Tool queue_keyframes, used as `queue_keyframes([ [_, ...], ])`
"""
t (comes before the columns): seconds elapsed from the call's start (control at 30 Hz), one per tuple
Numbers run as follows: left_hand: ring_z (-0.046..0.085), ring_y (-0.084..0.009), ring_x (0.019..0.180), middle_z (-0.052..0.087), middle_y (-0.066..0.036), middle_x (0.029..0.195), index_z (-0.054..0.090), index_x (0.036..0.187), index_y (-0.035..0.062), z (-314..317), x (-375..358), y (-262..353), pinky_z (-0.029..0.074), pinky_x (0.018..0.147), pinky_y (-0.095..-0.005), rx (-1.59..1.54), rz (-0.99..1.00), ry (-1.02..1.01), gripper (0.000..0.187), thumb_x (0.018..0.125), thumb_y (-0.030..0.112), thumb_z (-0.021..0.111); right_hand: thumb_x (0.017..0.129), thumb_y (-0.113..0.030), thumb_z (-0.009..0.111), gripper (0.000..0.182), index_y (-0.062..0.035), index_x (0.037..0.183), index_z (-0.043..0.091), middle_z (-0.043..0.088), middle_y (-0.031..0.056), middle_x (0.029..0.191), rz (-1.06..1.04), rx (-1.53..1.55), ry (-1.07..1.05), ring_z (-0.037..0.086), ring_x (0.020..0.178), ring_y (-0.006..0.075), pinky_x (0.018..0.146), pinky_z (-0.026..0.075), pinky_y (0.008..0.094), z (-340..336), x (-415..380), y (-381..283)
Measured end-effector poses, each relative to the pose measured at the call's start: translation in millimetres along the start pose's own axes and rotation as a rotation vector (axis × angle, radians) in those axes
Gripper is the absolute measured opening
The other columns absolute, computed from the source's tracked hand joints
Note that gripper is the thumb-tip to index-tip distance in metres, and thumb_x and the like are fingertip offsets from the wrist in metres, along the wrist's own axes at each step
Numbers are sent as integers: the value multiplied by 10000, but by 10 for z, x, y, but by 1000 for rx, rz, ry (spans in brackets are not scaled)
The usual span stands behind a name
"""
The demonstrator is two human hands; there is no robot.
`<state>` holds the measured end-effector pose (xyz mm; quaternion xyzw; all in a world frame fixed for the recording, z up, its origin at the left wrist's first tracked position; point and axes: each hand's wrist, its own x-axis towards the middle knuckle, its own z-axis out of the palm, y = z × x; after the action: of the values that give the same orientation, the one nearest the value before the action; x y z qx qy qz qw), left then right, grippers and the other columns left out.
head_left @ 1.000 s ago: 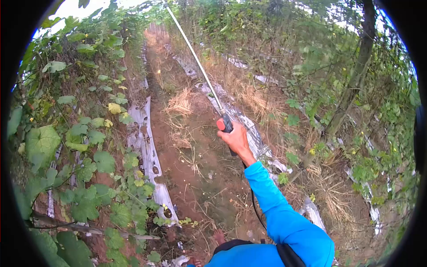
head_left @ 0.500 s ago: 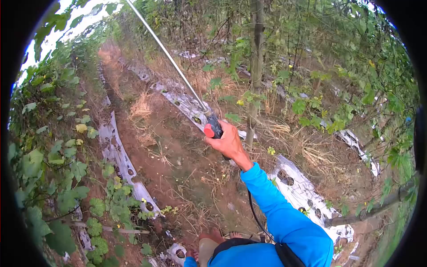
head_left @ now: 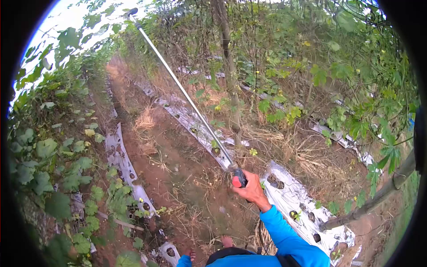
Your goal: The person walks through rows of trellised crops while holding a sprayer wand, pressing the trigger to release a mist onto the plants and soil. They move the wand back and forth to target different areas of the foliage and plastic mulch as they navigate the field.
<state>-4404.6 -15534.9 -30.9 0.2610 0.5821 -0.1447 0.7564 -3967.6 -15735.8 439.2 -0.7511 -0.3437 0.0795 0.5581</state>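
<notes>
My right hand (head_left: 252,191) is wrapped round the dark grip of a spray wand (head_left: 184,95), which has a red part near my thumb. The wand's long metal tube slants up and left to a dark nozzle (head_left: 131,12) among the foliage at the top. A thin black hose (head_left: 261,231) runs down from near my right wrist toward my body. At the bottom edge, only a little of my left hand (head_left: 192,255) shows past the blue sleeve; its fingers look curled, and what they hold, if anything, is hidden.
Leafy vines (head_left: 58,169) crowd the left; more climb on the right around a thin trunk (head_left: 231,75). Torn silver plastic mulch (head_left: 289,196) with holes lines the bare soil path (head_left: 187,196). A slanting wooden pole (head_left: 378,198) stands at right. Dry straw lies about.
My right hand has moved right and down in view with the spray wand, whose nozzle end now shows at the top. The view has tilted up a little.
</notes>
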Motion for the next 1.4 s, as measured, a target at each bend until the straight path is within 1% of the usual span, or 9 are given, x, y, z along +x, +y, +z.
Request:
queue_keyframes([
  [0.23,591,-159,564,611,-6,724,613,963,123,424,-265,-764,454,464,-331,136,97,163,377,930,446,421,599,-204,753,335,-8,780,551,532,59,643,-129,43,-128,514,594,180,584,431,332,-279,-712,330],
  [0.47,575,-161,536,602,-23,685,638,908,89,647,-752,-2431,452,462,-342,79,18,149,318,913,355,464,616,-121,701,250,-64,734,488,532,8,640,-61,707,-477,506,593,119,578,425,277,-398,-1325,134],
  [0.67,561,-160,513,589,-35,662,639,904,67,1001,-969,-3652,441,449,-335,-40,49,155,288,903,307,480,618,-126,729,273,-62,694,475,504,11,598,-232,140,82,458,542,122,535,397,296,-936,-1649,298],
  [0.77,553,-160,502,583,-41,650,639,902,57,1285,-996,-4111,435,443,-331,-49,74,143,272,899,283,487,619,-141,758,290,-40,713,503,479,31,588,-250,358,-302,448,532,159,532,385,317,-1377,-1740,444],
  [0.93,541,-160,483,572,-50,631,640,899,39,1937,-1021,-4642,426,432,-325,50,212,158,247,891,243,501,601,-139,742,275,-44,721,514,487,33,641,-200,327,-310,460,590,169,565,386,315,-1772,-2376,732],
  [1.1,529,-160,464,561,-60,611,641,895,21,2528,-1207,-4934,417,421,-318,238,610,135,221,884,202,514,599,-151,736,298,-61,759,501,466,4,670,-72,650,-1012,445,599,130,557,375,296,-2107,-2886,742],
  [1.23,449,-134,422,505,-64,583,635,937,-19,2630,-1262,-4906,349,374,-283,116,281,339,215,883,138,498,628,-205,755,385,-65,881,500,468,-5,778,102,1009,-1352,456,694,107,587,376,267,-2259,-3338,342],
  [1.3,376,-115,412,435,-37,559,630,979,-46,2452,-1386,-4955,300,358,-264,-208,52,20,233,884,101,477,635,-216,757,396,-68,897,499,461,-4,793,104,1080,-1384,454,708,104,595,374,265,-2260,-3477,256],
  [1.4,345,-104,411,384,-16,547,607,911,-36,2409,-1400,-5083,292,365,-251,-253,36,212,194,886,85,457,644,-230,755,394,-76,890,489,447,-10,787,112,1137,-1374,446,705,94,597,363,258,-2267,-3730,241],
])
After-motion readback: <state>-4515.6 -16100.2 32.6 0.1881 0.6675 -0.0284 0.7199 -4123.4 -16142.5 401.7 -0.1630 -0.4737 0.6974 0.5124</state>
